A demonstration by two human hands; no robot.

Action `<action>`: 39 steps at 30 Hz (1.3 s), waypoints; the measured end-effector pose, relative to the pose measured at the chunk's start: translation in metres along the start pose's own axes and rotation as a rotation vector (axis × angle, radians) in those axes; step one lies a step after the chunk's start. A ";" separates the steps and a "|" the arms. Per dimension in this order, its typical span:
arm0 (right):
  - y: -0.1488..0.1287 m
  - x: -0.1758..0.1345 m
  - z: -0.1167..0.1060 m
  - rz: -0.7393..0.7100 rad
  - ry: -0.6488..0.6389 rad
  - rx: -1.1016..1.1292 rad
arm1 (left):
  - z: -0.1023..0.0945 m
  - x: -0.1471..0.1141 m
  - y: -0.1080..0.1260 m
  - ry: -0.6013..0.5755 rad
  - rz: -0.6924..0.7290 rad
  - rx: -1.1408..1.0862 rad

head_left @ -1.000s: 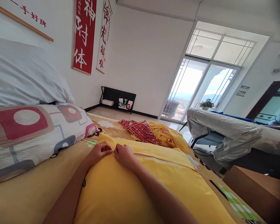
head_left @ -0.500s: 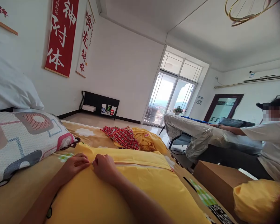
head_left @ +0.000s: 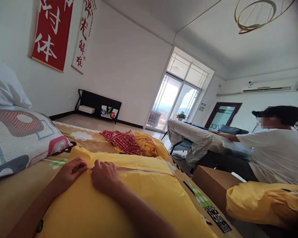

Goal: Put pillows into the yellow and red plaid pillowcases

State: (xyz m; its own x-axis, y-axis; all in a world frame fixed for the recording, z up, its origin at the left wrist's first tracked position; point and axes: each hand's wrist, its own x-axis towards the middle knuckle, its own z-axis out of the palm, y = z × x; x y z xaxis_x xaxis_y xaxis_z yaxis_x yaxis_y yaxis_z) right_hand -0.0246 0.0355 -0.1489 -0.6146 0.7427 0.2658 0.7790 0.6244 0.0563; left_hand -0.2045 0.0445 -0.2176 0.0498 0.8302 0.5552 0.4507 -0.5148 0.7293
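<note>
R hand (head_left: 105, 175) curled closed on zip (head_left: 144, 171) at its L end; L hand (head_left: 75, 170) half-curled just beside, can't tell if gripping yellow pillowcase (head_left: 89, 205), bottom ctr. Vs. 1 s ago: view's swung R, co-worker (head_left: 275, 152) in at right; hands at same spot, prob. little progress.

From where I stand, the view has swung right. The left hand (head_left: 75, 169), right hand (head_left: 106, 176) and yellow cushion (head_left: 144, 195) now sit further left, the fingertips slightly apart. More of the red banner (head_left: 52, 36) is cut off, upper left. A white-shirted person (head_left: 278, 152) and yellow bundle (head_left: 258, 201) fill the right side; a ring lamp (head_left: 249, 29) appears upper right.
</note>
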 end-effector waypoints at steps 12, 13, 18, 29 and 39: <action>0.093 -0.057 -0.016 0.315 0.066 0.044 | -0.001 -0.001 0.014 0.060 0.015 -0.055; 0.106 -0.065 -0.017 0.350 0.082 0.054 | 0.000 -0.001 0.011 0.058 0.018 -0.061; 0.175 -0.105 -0.017 0.450 0.168 0.101 | 0.004 -0.001 0.003 0.059 0.031 -0.042; 0.316 -0.201 0.002 0.736 0.362 0.131 | 0.006 -0.002 0.006 0.050 0.015 -0.038; 0.315 -0.212 0.030 0.804 0.345 0.073 | 0.003 0.002 -0.017 -0.034 -0.103 0.015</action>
State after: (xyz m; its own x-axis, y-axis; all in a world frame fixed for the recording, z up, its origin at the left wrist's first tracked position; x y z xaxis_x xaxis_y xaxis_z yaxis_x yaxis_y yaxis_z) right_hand 0.3474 0.0819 -0.2164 0.1980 0.8570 0.4757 0.9429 -0.0339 -0.3314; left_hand -0.2097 0.0554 -0.2307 0.0323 0.8856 0.4634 0.4682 -0.4230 0.7758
